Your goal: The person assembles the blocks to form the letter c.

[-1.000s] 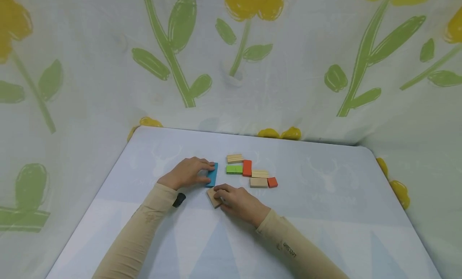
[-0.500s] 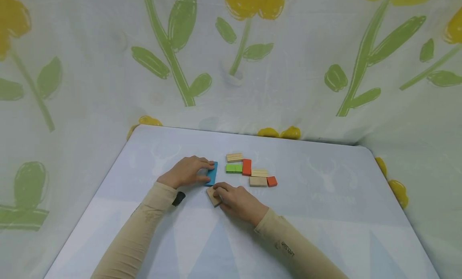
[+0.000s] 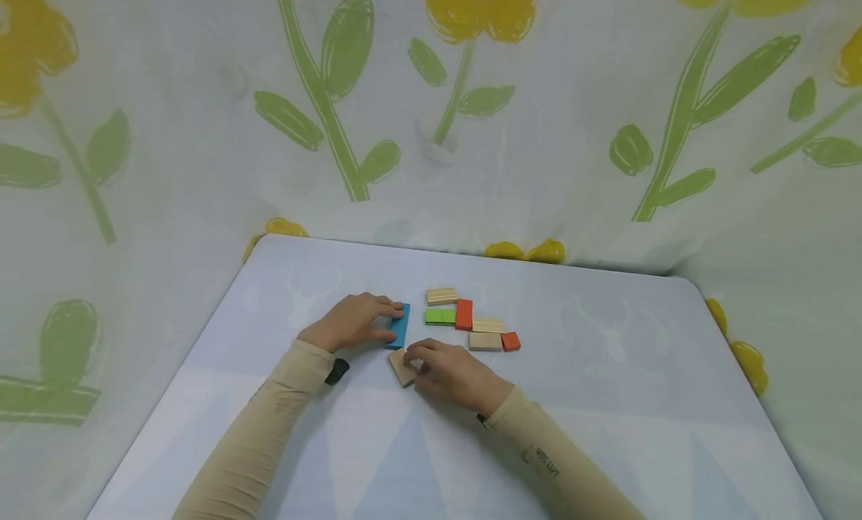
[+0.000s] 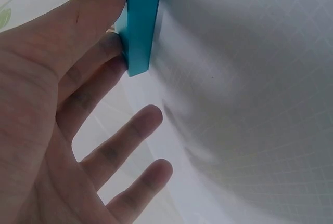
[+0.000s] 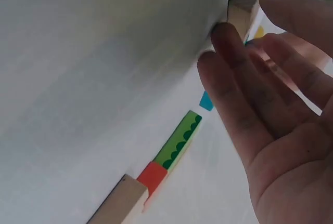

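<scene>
Two bare hands work on a pale worktop (image 3: 579, 385), seen from above, the arms in beige sleeves (image 3: 259, 423). The left hand (image 3: 350, 322) pinches a blue block (image 3: 399, 333) between thumb and fingers, while two other fingers stretch free of it. Just nearer the person lies a tan block (image 3: 401, 371), slanted, with the right hand (image 3: 458, 374) at its right side — thumb and fingers fairly straight about it, though whether they grip it cannot be told. To the right of the blue block sits a loose cluster. A far striped block (image 3: 441, 296) lies beyond a green block (image 3: 441, 317), whose right end meets a red block (image 3: 464, 315). Next come a near striped block (image 3: 488, 325) and, along its near side, a plain block (image 3: 485, 342) with a small red block (image 3: 511, 342) at its right end. Behind everything hangs a white curtain (image 3: 552, 131) — printed with yellow flowers and green leaves.
</scene>
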Demonstrator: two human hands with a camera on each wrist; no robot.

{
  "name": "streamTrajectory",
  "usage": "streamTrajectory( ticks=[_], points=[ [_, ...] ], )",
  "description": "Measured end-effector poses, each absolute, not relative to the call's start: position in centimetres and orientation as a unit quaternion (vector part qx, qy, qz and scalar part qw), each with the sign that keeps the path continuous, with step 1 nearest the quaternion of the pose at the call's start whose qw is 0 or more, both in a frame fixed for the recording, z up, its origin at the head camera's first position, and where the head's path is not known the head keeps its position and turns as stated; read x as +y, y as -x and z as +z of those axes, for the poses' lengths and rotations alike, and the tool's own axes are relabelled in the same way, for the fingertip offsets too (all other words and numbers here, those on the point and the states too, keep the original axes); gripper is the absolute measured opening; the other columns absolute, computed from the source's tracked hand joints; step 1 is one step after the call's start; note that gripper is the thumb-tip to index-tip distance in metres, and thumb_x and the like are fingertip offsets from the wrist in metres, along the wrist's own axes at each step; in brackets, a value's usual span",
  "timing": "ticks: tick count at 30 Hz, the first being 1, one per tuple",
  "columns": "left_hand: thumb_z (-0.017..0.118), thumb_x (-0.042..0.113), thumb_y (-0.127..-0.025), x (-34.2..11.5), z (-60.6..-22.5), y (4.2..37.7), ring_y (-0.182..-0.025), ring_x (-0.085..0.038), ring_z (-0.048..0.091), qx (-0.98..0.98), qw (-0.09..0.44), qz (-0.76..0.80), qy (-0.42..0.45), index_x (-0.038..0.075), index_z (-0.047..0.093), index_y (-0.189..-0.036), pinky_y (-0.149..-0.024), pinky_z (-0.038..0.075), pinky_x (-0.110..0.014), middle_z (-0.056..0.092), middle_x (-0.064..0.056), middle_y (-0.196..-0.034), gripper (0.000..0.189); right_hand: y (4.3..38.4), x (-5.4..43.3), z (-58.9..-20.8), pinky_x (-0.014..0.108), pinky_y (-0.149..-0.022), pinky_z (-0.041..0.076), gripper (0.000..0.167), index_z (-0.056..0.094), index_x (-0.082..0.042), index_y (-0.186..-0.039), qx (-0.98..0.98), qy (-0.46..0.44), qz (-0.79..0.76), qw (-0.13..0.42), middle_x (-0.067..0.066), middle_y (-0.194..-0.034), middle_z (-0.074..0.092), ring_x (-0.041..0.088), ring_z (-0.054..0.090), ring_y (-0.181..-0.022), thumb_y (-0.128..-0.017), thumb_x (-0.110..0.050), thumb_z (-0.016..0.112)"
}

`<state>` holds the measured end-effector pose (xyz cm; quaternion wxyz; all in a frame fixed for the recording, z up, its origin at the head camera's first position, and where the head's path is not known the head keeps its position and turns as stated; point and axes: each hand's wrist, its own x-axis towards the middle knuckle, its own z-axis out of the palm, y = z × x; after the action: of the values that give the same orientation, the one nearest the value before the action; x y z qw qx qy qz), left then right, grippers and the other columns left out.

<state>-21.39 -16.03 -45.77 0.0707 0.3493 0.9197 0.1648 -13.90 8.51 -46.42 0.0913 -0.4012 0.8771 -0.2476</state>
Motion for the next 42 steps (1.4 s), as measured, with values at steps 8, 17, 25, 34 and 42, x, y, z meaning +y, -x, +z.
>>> streamTrajectory(
  ticks=[8, 17, 25, 34, 42],
  points=[
    [0.077, 0.033, -0.092, -15.9, -45.6, 21.3, -0.124, -0.031, 0.060, 0.919, 0.069, 0.166, -0.350, 0.008, 0.067, -0.134, -0.104, 0.048, -0.048, 0.063, -0.006, -0.139, 0.051, 14.5, 9.8, -46.2, 0.027, -0.091, 0.055, 0.032, 0.067, -0.014, -0.126, 0.883, 0.397, -0.251, 0.015, -0.002, -0.124, 0.065, 0.014, 0.067, -0.105, -0.094, -0.014, 0.074],
    [0.076, 0.035, -0.092, -16.0, -45.7, 21.3, -0.124, -0.032, 0.059, 0.918, 0.072, 0.165, -0.353, 0.008, 0.067, -0.135, -0.104, 0.048, -0.048, 0.061, -0.006, -0.142, 0.051, 16.1, 11.7, -45.2, 0.033, -0.094, 0.055, 0.042, 0.066, -0.013, -0.128, 0.898, 0.369, -0.220, -0.091, 0.004, -0.127, 0.065, 0.018, 0.063, -0.115, -0.089, -0.013, 0.080],
    [0.076, 0.033, -0.092, -16.0, -45.7, 21.3, -0.125, -0.032, 0.059, 0.917, 0.072, 0.164, -0.355, 0.008, 0.067, -0.135, -0.104, 0.048, -0.048, 0.061, -0.007, -0.141, 0.050, 17.6, 12.9, -44.0, 0.037, -0.098, 0.053, 0.049, 0.061, -0.011, -0.136, 0.912, 0.323, -0.221, -0.123, 0.005, -0.133, 0.062, 0.022, 0.060, -0.121, -0.090, -0.011, 0.078],
    [0.075, 0.034, -0.093, -16.1, -46.0, 21.6, -0.125, -0.031, 0.059, 0.918, 0.076, 0.160, -0.353, 0.009, 0.066, -0.136, -0.103, 0.049, -0.048, 0.060, -0.006, -0.142, 0.050, 19.9, 13.0, -43.8, 0.044, -0.101, 0.052, 0.050, 0.054, -0.016, -0.144, 0.929, 0.284, -0.225, -0.078, 0.006, -0.138, 0.058, 0.025, 0.058, -0.126, -0.097, -0.016, 0.070],
    [0.075, 0.034, -0.093, -16.0, -45.8, 21.5, -0.124, -0.032, 0.059, 0.918, 0.081, 0.165, -0.351, 0.009, 0.067, -0.135, -0.103, 0.048, -0.048, 0.061, -0.007, -0.142, 0.049, 21.9, 12.1, -43.4, 0.040, -0.099, 0.053, 0.059, 0.052, -0.016, -0.147, 0.930, 0.295, -0.205, -0.073, 0.006, -0.138, 0.059, 0.023, 0.059, -0.123, -0.094, -0.016, 0.075]
  ],
)
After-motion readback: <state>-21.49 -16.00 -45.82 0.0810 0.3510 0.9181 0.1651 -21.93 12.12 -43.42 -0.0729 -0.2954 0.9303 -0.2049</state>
